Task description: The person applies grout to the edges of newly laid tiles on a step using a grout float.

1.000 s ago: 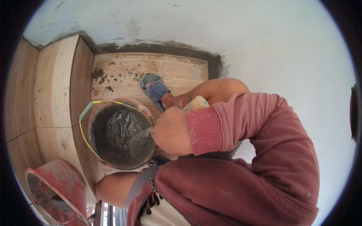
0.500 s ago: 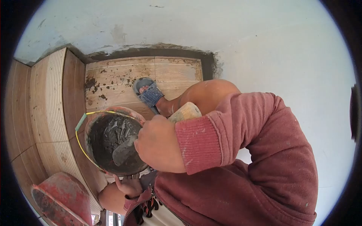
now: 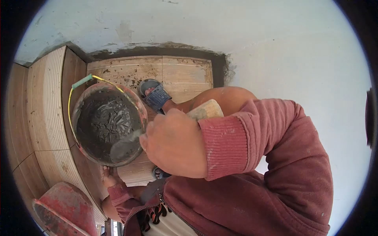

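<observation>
My right hand (image 3: pixel 175 143) is closed around the wooden handle (image 3: pixel 206 109) of a trowel, whose grey blade (image 3: pixel 124 146) reaches over the near right side of a bucket (image 3: pixel 142 114). Wet dark grey mortar (image 3: pixel 110 120) lies inside, its surface ridged. The bucket has a reddish, mortar-smeared rim and a yellow wire handle with a green grip (image 3: pixel 82 81) swung to the far left. At the bucket's near edge is my left hand (image 3: pixel 109 179), its fingers up against the rim and holding it; part of the fingers is hidden beneath the bucket.
A second red, mortar-stained bucket (image 3: pixel 69 208) lies tipped at the lower left, beside tiled steps (image 3: pixel 47 118). My sandalled foot (image 3: pixel 155 95) stands on the wood-look floor tiles (image 3: pixel 185 70), among mortar crumbs. Fresh dark mortar (image 3: pixel 157 51) edges the pale wall (image 3: pixel 275 59).
The bucket has shifted left and looks nearer and larger. My left hand has moved left along with its near edge. My right hand and the trowel have shifted slightly, the blade staying over the bucket.
</observation>
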Tool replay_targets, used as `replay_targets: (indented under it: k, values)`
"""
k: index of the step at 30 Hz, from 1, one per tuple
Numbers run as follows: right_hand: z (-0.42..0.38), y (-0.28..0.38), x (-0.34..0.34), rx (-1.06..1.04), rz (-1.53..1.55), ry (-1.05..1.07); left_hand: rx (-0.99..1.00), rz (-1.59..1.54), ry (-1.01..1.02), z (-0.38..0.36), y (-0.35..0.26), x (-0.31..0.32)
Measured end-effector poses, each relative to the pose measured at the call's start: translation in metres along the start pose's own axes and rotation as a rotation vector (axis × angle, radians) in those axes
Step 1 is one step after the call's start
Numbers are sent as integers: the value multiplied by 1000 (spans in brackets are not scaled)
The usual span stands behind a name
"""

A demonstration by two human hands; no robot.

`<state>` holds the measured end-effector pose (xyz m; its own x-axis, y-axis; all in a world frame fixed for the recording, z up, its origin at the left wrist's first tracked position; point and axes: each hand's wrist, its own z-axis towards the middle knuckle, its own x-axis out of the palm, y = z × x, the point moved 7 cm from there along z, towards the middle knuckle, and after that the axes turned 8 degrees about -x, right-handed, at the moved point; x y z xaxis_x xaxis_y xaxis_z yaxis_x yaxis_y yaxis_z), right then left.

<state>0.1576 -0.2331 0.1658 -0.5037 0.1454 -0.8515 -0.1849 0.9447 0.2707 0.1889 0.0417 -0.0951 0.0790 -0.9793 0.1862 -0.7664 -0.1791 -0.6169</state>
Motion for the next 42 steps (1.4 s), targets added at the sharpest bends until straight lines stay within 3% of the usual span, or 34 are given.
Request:
replay_targets:
  k: [2, 5, 8, 11, 13, 14, 18, 19, 20, 22, 23, 24, 25, 26, 28, 29, 30, 31, 32, 34, 38, 42]
  values:
    - [6, -4, -7, -74, -24, -123, -60, -28, -8, -4, 10, -5]
    - [22, -13, 12, -19, 43, -36, -47, -219, 45, 2, 14, -6]
    - [34, -15, 31, -114, 32, 114, 26, -132, 22, -3, 15, -1]
    - [38, -15, 28, -82, 130, 111, 153, 120, -23, -26, 1, 13]
    - [45, -15, 19, -140, 252, 173, 611, 423, -145, -71, -30, 42]
    - [47, -11, 19, -195, 381, 241, 609, 421, -146, -85, -34, 57]
    - [52, 3, 19, -193, 625, 97, -55, -280, 479, -114, -35, 167]
    - [41, -4, 3, -267, 543, 263, -228, -441, 639, -118, -33, 186]
    - [27, -17, -12, -337, 464, 433, -230, -428, 649, -107, -31, 174]
    - [15, -91, 12, -86, 330, 442, -289, -491, 732, -85, -19, 138]
    - [8, -164, 51, 237, 263, 264, -249, -354, 530, -86, -22, 132]
    - [-3, -237, 63, 260, 2, 207, -256, -353, 517, -87, -21, 128]
    - [-38, -281, 93, 500, -84, 184, -243, -279, 532, -89, -21, 122]
    - [-67, -320, 153, 494, -420, 227, -229, -203, 555, -89, -21, 118]
    - [-105, -362, 247, 735, -318, 240, -258, -207, 564, -85, -16, 117]
    - [-108, -376, 281, 731, -316, 252, -262, -181, 562, -84, -13, 117]
    - [-107, -382, 305, 680, -391, 128, -272, -151, 552, -85, -10, 116]
    - [-107, -381, 318, 623, -455, 8, -333, -159, 571, -86, -7, 116]
    - [-97, -370, 307, 611, -431, 28, -353, -152, 546, -86, -4, 114]
    - [-86, -370, 305, 647, -309, 538, -383, -119, 551, -85, 2, 119]
    - [-87, -417, 344, 694, -358, 412, -428, -105, 546, -82, 7, 130]
    - [-87, -413, 330, 650, -352, 646, -405, -61, 551, -82, 5, 137]
